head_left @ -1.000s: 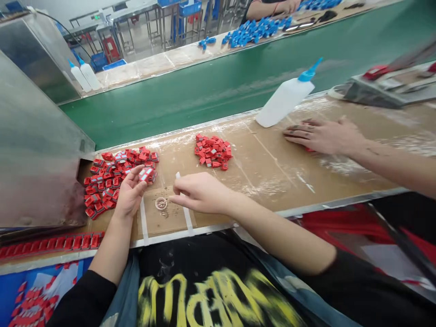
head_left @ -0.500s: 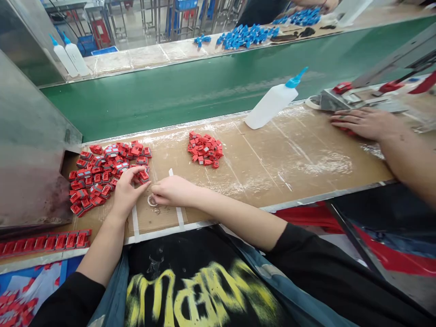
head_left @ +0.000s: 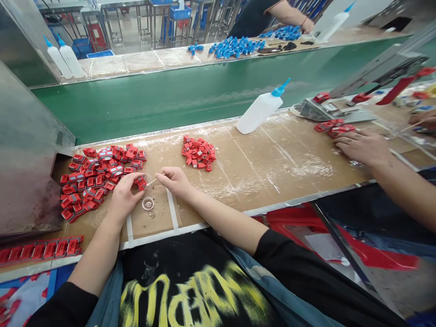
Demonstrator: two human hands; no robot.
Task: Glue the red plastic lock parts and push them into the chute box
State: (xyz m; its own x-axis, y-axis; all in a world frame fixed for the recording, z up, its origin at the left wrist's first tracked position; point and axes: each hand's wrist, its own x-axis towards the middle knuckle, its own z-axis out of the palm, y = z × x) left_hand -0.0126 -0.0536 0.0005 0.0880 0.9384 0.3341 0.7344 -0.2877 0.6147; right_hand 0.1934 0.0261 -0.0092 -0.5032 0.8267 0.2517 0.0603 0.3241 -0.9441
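Between the thumb and fingers of my left hand (head_left: 125, 195) is a small red plastic part (head_left: 140, 182), held just above the table. My right hand (head_left: 175, 182) pinches a thin pale stick (head_left: 151, 182), and its tip meets or nearly meets the part's right side. Below them a small round clear dish (head_left: 147, 204) sits on the cardboard-covered table. A pile of red parts with grey edges (head_left: 98, 175) spreads to the left of my left hand. Smaller red pieces (head_left: 199, 153) lie heaped beyond my right hand.
A white squeeze bottle with a blue tip (head_left: 260, 111) stands tilted. Behind the table runs a green belt (head_left: 163, 97). At right, a co-worker's hand (head_left: 363, 145) rests near red parts and a metal press (head_left: 337, 109). A row of red parts (head_left: 41, 250) lies front left.
My right hand has lifted from the clear dish, bringing the stick up to the red part. The view has shifted slightly. The co-worker's hand has drawn back from the red parts near the press.
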